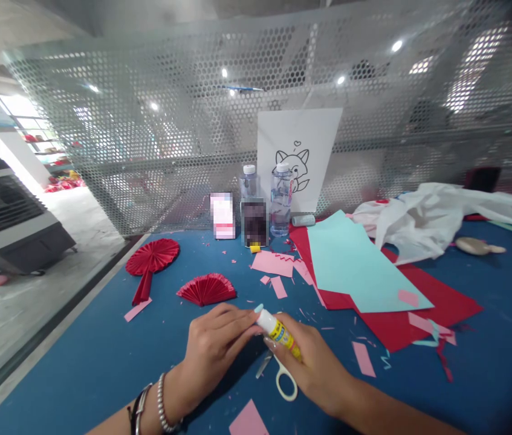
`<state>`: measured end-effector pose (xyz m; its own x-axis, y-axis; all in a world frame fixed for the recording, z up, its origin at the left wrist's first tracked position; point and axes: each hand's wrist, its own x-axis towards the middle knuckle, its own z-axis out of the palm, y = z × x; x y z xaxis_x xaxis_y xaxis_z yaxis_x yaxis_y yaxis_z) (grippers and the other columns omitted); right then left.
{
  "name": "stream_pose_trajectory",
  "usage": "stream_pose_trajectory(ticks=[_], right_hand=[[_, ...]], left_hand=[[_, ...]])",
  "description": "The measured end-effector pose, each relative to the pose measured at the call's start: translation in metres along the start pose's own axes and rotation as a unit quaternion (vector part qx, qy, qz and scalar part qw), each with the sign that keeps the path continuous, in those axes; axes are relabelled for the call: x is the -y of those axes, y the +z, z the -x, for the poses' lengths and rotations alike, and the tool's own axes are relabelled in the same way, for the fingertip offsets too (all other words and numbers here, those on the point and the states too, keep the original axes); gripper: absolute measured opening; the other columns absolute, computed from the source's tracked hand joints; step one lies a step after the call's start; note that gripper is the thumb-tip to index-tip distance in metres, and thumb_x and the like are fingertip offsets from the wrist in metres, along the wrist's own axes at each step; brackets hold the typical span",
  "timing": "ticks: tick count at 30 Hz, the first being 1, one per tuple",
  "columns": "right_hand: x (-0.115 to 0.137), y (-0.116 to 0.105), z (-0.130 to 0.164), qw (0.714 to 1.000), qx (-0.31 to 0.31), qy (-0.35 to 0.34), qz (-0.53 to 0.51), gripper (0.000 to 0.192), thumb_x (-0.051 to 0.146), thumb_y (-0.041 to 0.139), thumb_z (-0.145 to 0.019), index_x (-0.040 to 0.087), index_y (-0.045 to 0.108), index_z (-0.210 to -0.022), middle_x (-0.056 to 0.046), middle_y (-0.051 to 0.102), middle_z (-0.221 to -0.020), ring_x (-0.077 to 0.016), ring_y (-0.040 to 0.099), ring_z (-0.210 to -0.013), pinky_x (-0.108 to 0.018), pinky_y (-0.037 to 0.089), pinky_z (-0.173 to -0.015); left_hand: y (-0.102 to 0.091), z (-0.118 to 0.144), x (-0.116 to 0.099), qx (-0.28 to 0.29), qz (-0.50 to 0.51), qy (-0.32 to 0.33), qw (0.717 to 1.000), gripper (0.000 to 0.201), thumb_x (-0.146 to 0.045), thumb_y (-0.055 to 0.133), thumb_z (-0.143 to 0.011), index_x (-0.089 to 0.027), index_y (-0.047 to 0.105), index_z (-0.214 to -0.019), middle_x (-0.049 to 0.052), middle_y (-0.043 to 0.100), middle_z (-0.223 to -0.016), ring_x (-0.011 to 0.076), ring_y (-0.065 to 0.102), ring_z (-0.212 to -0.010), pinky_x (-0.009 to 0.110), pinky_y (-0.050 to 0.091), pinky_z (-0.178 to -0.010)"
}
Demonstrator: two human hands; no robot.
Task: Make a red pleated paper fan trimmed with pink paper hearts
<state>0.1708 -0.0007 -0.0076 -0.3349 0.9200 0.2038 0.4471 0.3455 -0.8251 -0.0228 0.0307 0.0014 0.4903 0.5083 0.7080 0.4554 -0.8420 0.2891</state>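
My right hand (314, 362) grips a yellow-labelled glue stick (279, 332) by its body, tilted with the white top end pointing up and left. My left hand (217, 344) pinches that white top end with its fingertips. Both hands hover low over the blue table (78, 362). White-handled scissors (283, 377) lie on the table just beneath my right hand, partly hidden by it. A folded red paper half-fan (207, 289) lies just beyond my left hand. A round red paper fan with a handle (150, 261) lies farther left.
Light blue paper (359, 266) lies on red sheets (441, 308) at right, with pink scraps (274, 263) scattered around. Two water bottles (280, 199), small boxes and a cat drawing (298, 154) stand against the perforated mesh wall. A white plastic bag (423, 220) lies at far right.
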Motion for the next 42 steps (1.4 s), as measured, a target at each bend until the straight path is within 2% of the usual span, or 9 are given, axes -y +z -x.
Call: stream_pose_trajectory(ticks=[2,7,11,15,25,31,36,40,42], right_hand=[[0.002,-0.001,-0.001,1.0,-0.001,0.0,-0.007,0.025,0.032,0.043,-0.088,0.018,0.052,-0.107,-0.003,0.061,-0.08,-0.0145,0.054,-0.067,-0.026,0.04,-0.06],[0.006,-0.003,-0.003,1.0,-0.011,0.005,-0.027,0.025,0.032,0.043,-0.087,0.019,0.054,-0.107,-0.003,0.062,-0.084,-0.016,0.057,-0.072,-0.028,0.041,-0.063],[0.007,-0.004,-0.003,0.999,-0.005,0.005,-0.031,0.026,0.032,0.042,-0.088,0.02,0.053,-0.108,-0.003,0.062,-0.083,-0.0153,0.056,-0.07,-0.027,0.041,-0.062],[0.006,-0.003,-0.003,1.0,-0.005,0.007,-0.024,0.025,0.032,0.042,-0.089,0.02,0.053,-0.108,-0.001,0.061,-0.081,-0.0145,0.055,-0.07,-0.027,0.041,-0.063],[0.004,-0.002,-0.003,1.0,-0.005,0.008,-0.02,0.024,0.033,0.043,-0.088,0.02,0.053,-0.106,-0.002,0.061,-0.081,-0.0137,0.054,-0.069,-0.026,0.041,-0.062],[0.004,-0.002,-0.004,1.0,-0.011,0.014,-0.004,0.025,0.034,0.041,-0.088,0.019,0.054,-0.104,-0.002,0.061,-0.077,-0.0149,0.054,-0.066,-0.027,0.04,-0.06],[0.004,0.0,-0.003,1.0,-0.001,0.022,0.006,0.027,0.034,0.043,-0.086,0.017,0.054,-0.105,-0.005,0.062,-0.081,-0.0162,0.056,-0.067,-0.027,0.041,-0.058],[0.005,-0.001,-0.003,1.0,0.007,0.024,0.014,0.025,0.033,0.044,-0.085,0.017,0.054,-0.101,-0.004,0.062,-0.077,-0.0155,0.055,-0.063,-0.027,0.04,-0.056],[0.005,-0.001,-0.003,1.0,0.009,0.028,0.009,0.025,0.032,0.044,-0.085,0.016,0.054,-0.101,-0.004,0.062,-0.077,-0.0152,0.055,-0.063,-0.027,0.04,-0.056]], left_hand=[[0.002,-0.002,0.0,-0.024,0.035,-0.042,0.998,0.022,-0.016,0.063,-0.079,-0.022,0.066,-0.1,0.002,0.071,-0.091,0.0146,0.063,-0.077,0.028,0.053,-0.069],[0.005,-0.006,-0.003,-0.057,0.065,-0.157,0.984,0.017,-0.022,0.066,-0.076,-0.025,0.068,-0.093,0.002,0.071,-0.089,0.0152,0.065,-0.076,0.023,0.051,-0.053],[0.004,-0.008,-0.007,-0.054,0.106,-0.158,0.98,0.01,-0.021,0.061,-0.08,-0.023,0.069,-0.085,0.002,0.072,-0.086,0.016,0.066,-0.079,0.026,0.053,-0.061],[0.004,-0.007,-0.009,-0.044,0.102,-0.168,0.98,0.011,-0.021,0.059,-0.081,-0.021,0.068,-0.087,0.004,0.071,-0.087,0.015,0.065,-0.076,0.022,0.05,-0.052],[0.008,-0.004,-0.008,-0.035,0.103,-0.199,0.974,0.013,-0.022,0.052,-0.085,-0.019,0.065,-0.089,0.005,0.068,-0.09,0.0147,0.063,-0.08,0.021,0.05,-0.059],[0.006,-0.012,-0.015,-0.04,0.183,-0.321,0.928,0.015,-0.028,0.053,-0.085,-0.019,0.065,-0.086,0.004,0.068,-0.084,0.0147,0.062,-0.074,0.021,0.049,-0.055],[0.008,-0.013,-0.015,-0.033,0.23,-0.348,0.908,0.019,-0.032,0.056,-0.081,-0.017,0.067,-0.081,0.007,0.067,-0.095,0.0177,0.063,-0.08,0.021,0.048,-0.051],[0.012,-0.009,-0.011,-0.03,0.218,-0.358,0.907,0.017,-0.032,0.058,-0.08,-0.017,0.065,-0.085,0.005,0.067,-0.085,0.0167,0.063,-0.077,0.024,0.051,-0.059],[0.012,-0.006,-0.01,-0.022,0.191,-0.338,0.921,0.015,-0.03,0.057,-0.081,-0.018,0.064,-0.086,0.004,0.067,-0.085,0.0165,0.063,-0.078,0.025,0.052,-0.062]])
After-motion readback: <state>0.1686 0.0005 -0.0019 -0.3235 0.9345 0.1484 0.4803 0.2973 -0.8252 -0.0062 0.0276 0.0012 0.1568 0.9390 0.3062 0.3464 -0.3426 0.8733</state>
